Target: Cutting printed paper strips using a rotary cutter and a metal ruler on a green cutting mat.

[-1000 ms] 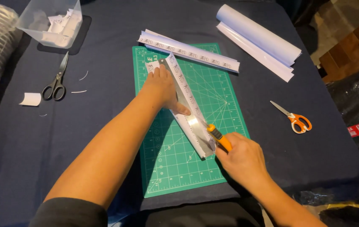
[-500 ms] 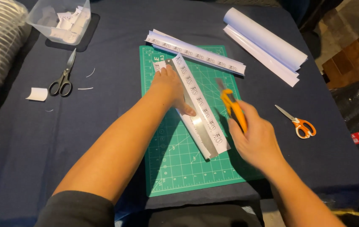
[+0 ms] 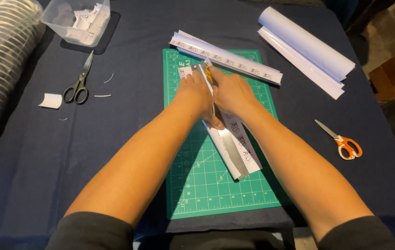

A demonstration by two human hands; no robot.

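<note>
My left hand (image 3: pixel 197 95) presses flat on a metal ruler (image 3: pixel 229 150) that lies slantwise over a white printed paper strip (image 3: pixel 246 153) on the green cutting mat (image 3: pixel 206 185). My right hand (image 3: pixel 234 92) grips an orange-handled craft knife (image 3: pixel 209 73) at the far end of the ruler, close beside my left hand. The blade's tip is hidden between the two hands.
More printed strips (image 3: pixel 234 62) lie across the mat's far edge. White paper rolls (image 3: pixel 308 46) sit far right, orange scissors (image 3: pixel 343 143) right, black scissors (image 3: pixel 79 85) left. A clear tub of paper pieces (image 3: pixel 77 21) stands far left, near a small paper scrap (image 3: pixel 50 100).
My right hand has carried the knife from the near end of the ruler up to its far end. The left hand stayed pressed on the ruler.
</note>
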